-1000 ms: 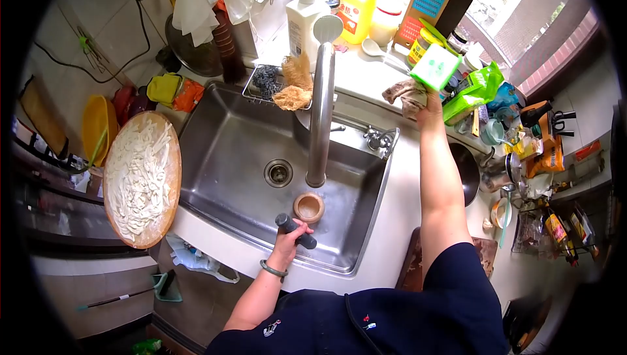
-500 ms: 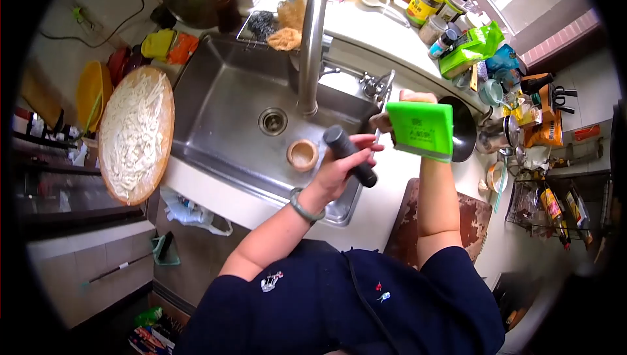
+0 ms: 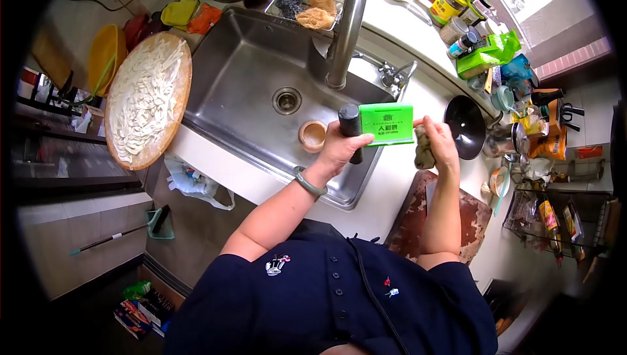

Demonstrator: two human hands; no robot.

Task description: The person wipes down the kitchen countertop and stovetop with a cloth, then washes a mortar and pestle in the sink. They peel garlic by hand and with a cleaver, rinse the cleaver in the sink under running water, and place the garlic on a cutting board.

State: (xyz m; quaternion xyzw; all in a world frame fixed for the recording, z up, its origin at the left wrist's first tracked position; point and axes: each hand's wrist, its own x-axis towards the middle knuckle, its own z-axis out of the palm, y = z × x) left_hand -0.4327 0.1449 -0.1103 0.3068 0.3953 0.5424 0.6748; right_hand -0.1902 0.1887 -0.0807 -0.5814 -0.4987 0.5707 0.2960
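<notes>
Apparently mid-pass, the left hand (image 3: 337, 148) gripped a dark-grey cylindrical rod (image 3: 350, 118) and green rectangular packet (image 3: 390, 123), the right hand (image 3: 442, 143), at three o'clock, a brownish cloth (image 3: 424, 152), next seemingly needing steadiness.

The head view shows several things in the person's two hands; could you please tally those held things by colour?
Green: 1, the rectangular printed object, at the left hand
Dark grey: 1, the cylinder, in the left hand
Brownish: 1, the crumpled cloth, in the right hand
Total: 3
</notes>
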